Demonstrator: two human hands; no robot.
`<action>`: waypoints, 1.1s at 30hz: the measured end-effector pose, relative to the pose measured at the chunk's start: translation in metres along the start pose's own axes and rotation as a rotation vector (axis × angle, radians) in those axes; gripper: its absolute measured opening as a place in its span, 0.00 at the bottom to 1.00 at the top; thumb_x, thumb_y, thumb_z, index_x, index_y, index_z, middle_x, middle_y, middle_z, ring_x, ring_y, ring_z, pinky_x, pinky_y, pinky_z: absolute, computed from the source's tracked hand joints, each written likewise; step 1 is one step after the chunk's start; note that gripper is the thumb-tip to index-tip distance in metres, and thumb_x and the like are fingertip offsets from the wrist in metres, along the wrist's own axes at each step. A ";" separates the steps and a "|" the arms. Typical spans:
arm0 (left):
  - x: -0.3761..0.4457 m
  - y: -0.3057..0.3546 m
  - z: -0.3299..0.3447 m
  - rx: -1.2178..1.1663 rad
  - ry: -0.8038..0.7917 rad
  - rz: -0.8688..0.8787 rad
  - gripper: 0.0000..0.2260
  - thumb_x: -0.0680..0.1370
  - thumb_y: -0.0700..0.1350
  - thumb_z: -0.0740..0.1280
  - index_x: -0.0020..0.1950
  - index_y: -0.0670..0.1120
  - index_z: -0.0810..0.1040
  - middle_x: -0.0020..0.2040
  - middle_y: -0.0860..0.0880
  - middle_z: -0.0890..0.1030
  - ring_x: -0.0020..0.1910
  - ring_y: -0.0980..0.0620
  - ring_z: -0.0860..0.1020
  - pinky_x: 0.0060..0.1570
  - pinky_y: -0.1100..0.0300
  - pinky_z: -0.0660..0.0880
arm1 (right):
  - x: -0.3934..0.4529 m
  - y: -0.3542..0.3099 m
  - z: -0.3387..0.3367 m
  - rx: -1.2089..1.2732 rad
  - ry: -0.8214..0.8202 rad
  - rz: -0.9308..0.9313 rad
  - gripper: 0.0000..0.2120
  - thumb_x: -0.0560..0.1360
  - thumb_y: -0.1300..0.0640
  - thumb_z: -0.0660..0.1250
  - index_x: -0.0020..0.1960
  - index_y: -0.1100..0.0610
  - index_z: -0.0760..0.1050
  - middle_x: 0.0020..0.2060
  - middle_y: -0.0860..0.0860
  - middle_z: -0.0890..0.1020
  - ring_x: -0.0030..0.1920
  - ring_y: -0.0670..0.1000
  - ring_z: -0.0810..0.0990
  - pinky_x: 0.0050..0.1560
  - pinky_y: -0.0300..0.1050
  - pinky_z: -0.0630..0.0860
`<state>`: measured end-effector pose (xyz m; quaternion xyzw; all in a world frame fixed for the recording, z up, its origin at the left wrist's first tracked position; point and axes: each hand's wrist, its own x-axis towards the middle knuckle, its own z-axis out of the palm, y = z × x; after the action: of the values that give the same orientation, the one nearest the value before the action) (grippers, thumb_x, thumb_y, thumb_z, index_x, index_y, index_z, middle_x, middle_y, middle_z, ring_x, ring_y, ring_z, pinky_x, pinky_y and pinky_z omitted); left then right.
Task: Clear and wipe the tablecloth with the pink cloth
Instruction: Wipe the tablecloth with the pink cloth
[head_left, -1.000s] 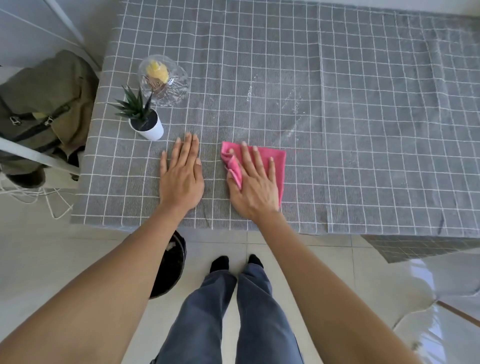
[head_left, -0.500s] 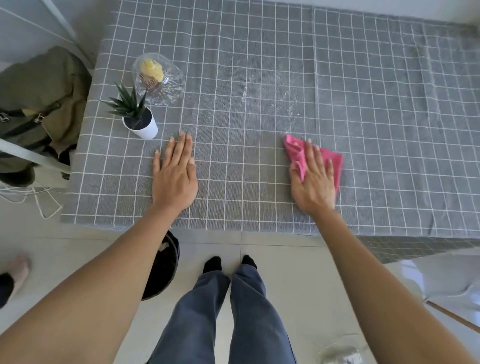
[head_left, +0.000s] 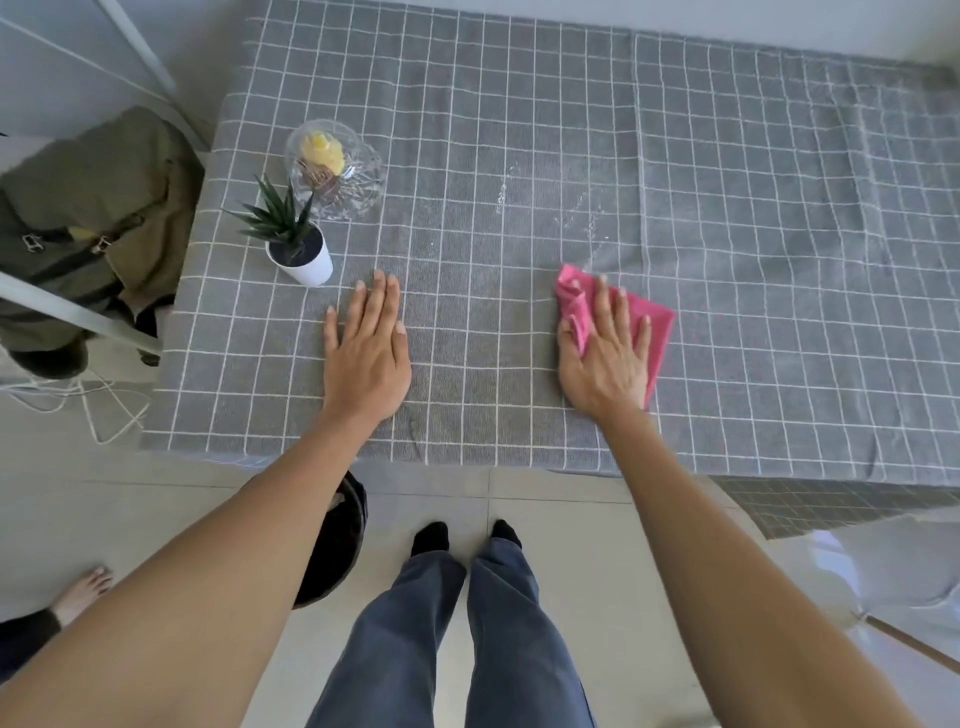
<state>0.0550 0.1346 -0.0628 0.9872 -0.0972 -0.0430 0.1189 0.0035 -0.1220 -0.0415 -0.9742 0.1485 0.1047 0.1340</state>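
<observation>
A grey tablecloth (head_left: 779, 218) with a white grid covers the table. My right hand (head_left: 605, 353) lies flat with spread fingers on the pink cloth (head_left: 657, 325), pressing it onto the tablecloth near the front edge. My left hand (head_left: 366, 348) rests flat on the bare tablecloth to the left, fingers together, holding nothing. Faint whitish marks (head_left: 571, 213) show on the fabric beyond the pink cloth.
A small plant in a white pot (head_left: 298, 249) and a glass dish (head_left: 337, 169) with a yellow item stand at the table's left. An olive bag (head_left: 88, 208) sits on a chair to the left. A dark bin (head_left: 335, 540) stands under the table edge. Another person's bare foot (head_left: 83, 592) shows at lower left.
My right hand has slid the pink cloth from beside my left hand to the right along the front of the tablecloth. My left hand has stayed pressed in place.
</observation>
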 end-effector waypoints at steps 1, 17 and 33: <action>0.002 0.001 -0.001 -0.019 -0.001 -0.001 0.23 0.83 0.47 0.45 0.78 0.49 0.45 0.79 0.52 0.46 0.77 0.53 0.45 0.75 0.48 0.41 | 0.002 -0.013 0.004 -0.002 -0.002 -0.043 0.27 0.79 0.41 0.37 0.72 0.47 0.28 0.76 0.49 0.36 0.76 0.51 0.35 0.72 0.56 0.32; 0.067 0.002 0.001 -0.042 0.015 0.059 0.23 0.84 0.49 0.43 0.79 0.50 0.46 0.79 0.54 0.46 0.77 0.56 0.45 0.75 0.48 0.44 | 0.033 -0.044 0.010 0.067 0.025 -0.282 0.26 0.81 0.43 0.42 0.75 0.45 0.36 0.76 0.42 0.43 0.76 0.44 0.39 0.75 0.50 0.35; 0.067 0.002 0.001 -0.024 0.012 0.054 0.23 0.83 0.50 0.40 0.78 0.50 0.42 0.78 0.54 0.43 0.77 0.55 0.43 0.75 0.48 0.42 | 0.039 -0.035 -0.003 0.070 0.027 0.077 0.25 0.81 0.43 0.40 0.75 0.45 0.36 0.76 0.48 0.37 0.76 0.51 0.34 0.74 0.58 0.34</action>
<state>0.1198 0.1189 -0.0676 0.9830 -0.1226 -0.0353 0.1324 0.0519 -0.1012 -0.0401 -0.9638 0.1913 0.0916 0.1617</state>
